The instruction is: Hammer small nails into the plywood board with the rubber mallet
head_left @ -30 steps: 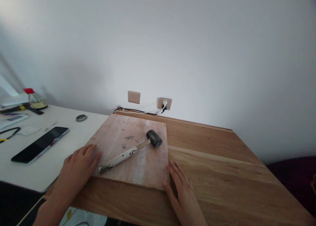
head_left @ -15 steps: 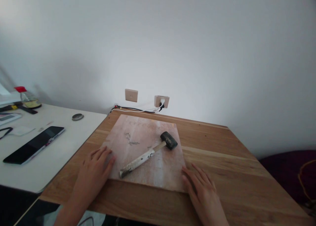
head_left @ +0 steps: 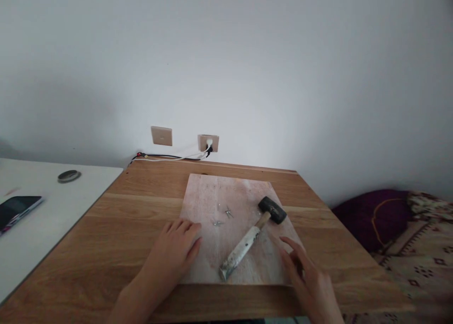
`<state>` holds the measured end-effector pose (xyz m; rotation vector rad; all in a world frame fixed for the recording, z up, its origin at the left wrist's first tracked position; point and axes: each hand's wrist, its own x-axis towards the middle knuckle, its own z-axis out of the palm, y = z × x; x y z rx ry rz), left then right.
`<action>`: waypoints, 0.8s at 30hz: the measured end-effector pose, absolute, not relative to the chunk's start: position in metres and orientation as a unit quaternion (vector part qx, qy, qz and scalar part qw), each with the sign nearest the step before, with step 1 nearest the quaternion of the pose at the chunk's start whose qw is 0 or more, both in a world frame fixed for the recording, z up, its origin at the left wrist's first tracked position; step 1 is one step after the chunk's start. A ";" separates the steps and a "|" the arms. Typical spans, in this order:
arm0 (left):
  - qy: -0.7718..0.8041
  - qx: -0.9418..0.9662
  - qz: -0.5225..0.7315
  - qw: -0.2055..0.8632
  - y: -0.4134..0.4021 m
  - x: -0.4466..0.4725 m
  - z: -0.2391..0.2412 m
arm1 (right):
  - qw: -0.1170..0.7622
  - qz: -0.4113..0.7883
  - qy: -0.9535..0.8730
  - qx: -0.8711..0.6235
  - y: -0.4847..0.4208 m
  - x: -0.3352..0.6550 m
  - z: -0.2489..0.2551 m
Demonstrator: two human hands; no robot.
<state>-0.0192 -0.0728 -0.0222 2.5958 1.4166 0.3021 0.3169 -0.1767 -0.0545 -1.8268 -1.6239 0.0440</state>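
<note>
A pale, worn square board (head_left: 205,192) lies flat on the wooden table. Across its right half rests a mallet (head_left: 244,248), its black head at the far right and its white-painted, chipped handle slanting toward me. Several small silver nails (head_left: 228,212) lie loose near the board's middle. My left hand (head_left: 173,251) is open at the board's left edge, thumb over the surface. At the right edge, my right hand (head_left: 309,277) has its thumb and forefinger apart beside the board; its other fingers are partly hidden. Neither hand touches the mallet.
On the left, a white table (head_left: 81,192) bears a dark-screened phone (head_left: 19,208) and a round grey lid (head_left: 69,175). Cables (head_left: 170,157) run along the wooden table's back edge to a wall socket (head_left: 208,143). Purple fabric (head_left: 368,220) and patterned cloth (head_left: 421,262) lie at the right.
The board has slid right across the table with the mallet and nails on it, and both hands moved along. The nails have shifted on the board. My view has turned right.
</note>
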 end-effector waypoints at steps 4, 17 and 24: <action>0.382 0.914 0.098 0.092 -0.054 0.021 -0.004 | 0.279 0.167 -0.670 -0.667 -0.152 0.275 -0.036; 0.126 0.963 0.159 0.178 0.009 0.100 -0.025 | 0.480 0.474 -0.395 -0.623 -0.163 0.287 -0.024; 0.170 0.977 0.128 0.028 0.012 0.127 -0.015 | 0.537 0.550 -0.297 -0.566 -0.191 0.320 -0.032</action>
